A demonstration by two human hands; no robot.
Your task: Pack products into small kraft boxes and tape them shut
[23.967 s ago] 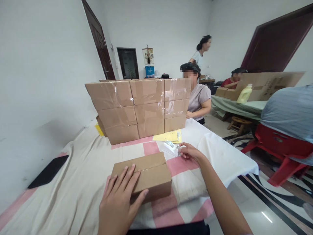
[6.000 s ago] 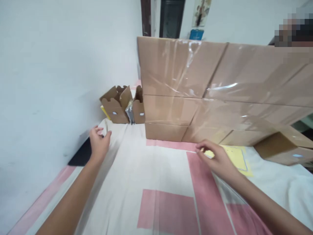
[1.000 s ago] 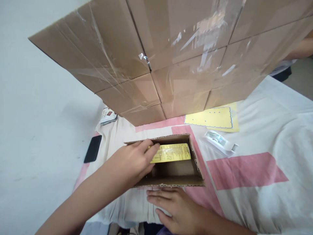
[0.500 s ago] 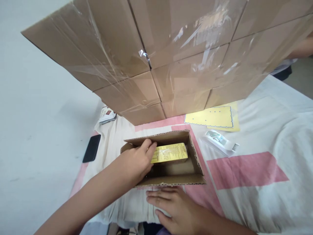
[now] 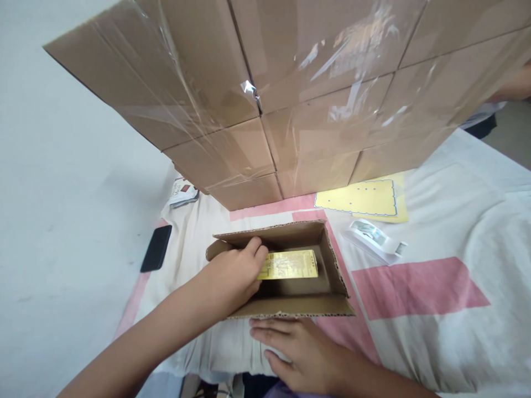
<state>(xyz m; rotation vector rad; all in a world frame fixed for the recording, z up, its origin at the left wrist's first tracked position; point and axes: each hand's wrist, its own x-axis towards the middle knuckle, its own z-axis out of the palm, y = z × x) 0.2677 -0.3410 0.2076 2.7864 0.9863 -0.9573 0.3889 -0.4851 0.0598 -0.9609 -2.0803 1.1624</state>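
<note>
An open cardboard box [image 5: 290, 307] lies on the cloth-covered table, its flaps raised. Inside it is a narrow yellow carton [image 5: 290, 264] with small print. My left hand [image 5: 238, 271] reaches into the box from the left, its fingers closed round the carton's left end; the fingertips are partly hidden. Just outside the near side of the box, my right hand [image 5: 294, 351] rests with its fingers spread, holding nothing.
Behind stands a tall stack of taped cardboard boxes [image 5: 315, 132]. A white tape dispenser [image 5: 373, 240] and yellow sheets [image 5: 359, 198] lie to the right. At left are a black phone [image 5: 156, 249] and small packets [image 5: 182, 192]. A person's arm [image 5: 514, 85] shows at far right.
The yellow carton sits a little lower in the box and looks more level, with my left hand still on it. The box's right end has shifted slightly right. My right hand has barely moved.
</note>
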